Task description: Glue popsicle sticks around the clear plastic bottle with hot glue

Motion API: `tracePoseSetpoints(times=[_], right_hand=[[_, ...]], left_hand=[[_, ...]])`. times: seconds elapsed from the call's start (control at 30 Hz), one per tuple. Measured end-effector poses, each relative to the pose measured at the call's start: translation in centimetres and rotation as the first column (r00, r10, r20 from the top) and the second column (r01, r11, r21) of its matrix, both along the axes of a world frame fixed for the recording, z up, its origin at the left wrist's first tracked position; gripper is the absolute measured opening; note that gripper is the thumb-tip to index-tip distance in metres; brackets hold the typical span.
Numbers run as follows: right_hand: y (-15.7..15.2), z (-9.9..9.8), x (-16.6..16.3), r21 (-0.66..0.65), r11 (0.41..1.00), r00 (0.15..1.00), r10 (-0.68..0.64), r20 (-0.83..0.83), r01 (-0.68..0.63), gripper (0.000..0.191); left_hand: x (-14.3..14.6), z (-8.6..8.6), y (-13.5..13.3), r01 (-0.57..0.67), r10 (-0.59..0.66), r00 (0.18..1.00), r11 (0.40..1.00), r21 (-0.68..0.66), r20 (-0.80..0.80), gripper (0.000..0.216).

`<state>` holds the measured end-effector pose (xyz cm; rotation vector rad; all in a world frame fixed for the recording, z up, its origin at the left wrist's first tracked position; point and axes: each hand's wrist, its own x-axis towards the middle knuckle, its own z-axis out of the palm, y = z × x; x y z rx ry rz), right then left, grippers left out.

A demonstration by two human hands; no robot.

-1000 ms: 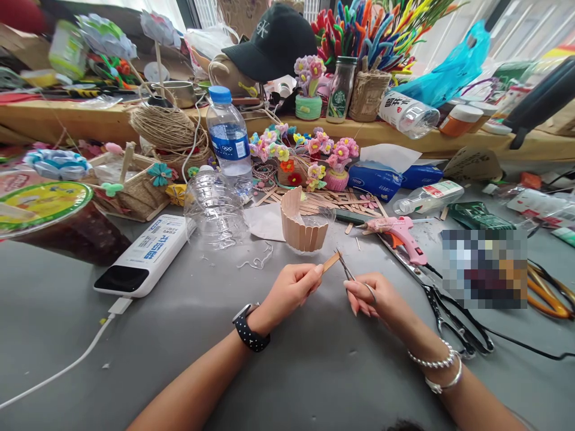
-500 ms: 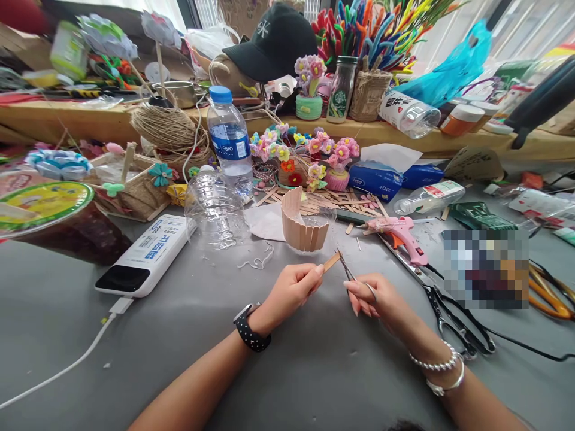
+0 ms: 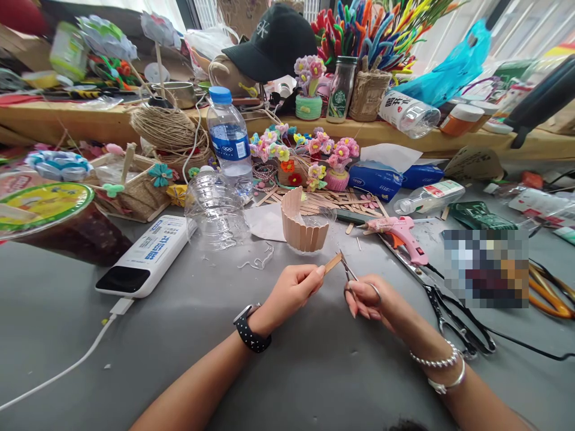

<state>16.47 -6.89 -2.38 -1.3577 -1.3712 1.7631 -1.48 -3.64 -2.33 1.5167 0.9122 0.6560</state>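
My left hand is closed round a short wooden craft stick whose free end points up and to the right. My right hand grips small metal scissors, fingers through the loops. The scissor tips touch the end of the stick. Both hands hover over the grey table. Just beyond them stands a small cup made of upright wooden sticks, with loose sticks lying behind it.
A pink glue gun and large black scissors lie to the right. A crushed clear bottle, a water bottle and a white power bank with its cable sit to the left. Craft flowers, twine and a cap crowd the back.
The scissor handles have turned in my right hand and the blades have closed in on the stick's end. My left hand has barely moved.
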Motion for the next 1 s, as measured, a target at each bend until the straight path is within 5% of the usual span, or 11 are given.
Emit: tracePoseSetpoints(times=[0.47,1.0], right_hand=[[-0.10,0.14,0.13,-0.120,0.992,0.983,0.021,-0.185,-0.044,0.037],[-0.10,-0.04,-0.49,0.005,0.996,0.996,-0.085,-0.008,0.085,0.046]], left_hand=[[0.03,-0.14,-0.07,-0.003,0.003,1.000,0.999,0.034,-0.011,0.043],[0.00,-0.12,0.00,-0.035,0.035,0.999,0.999,-0.008,0.005,0.044]])
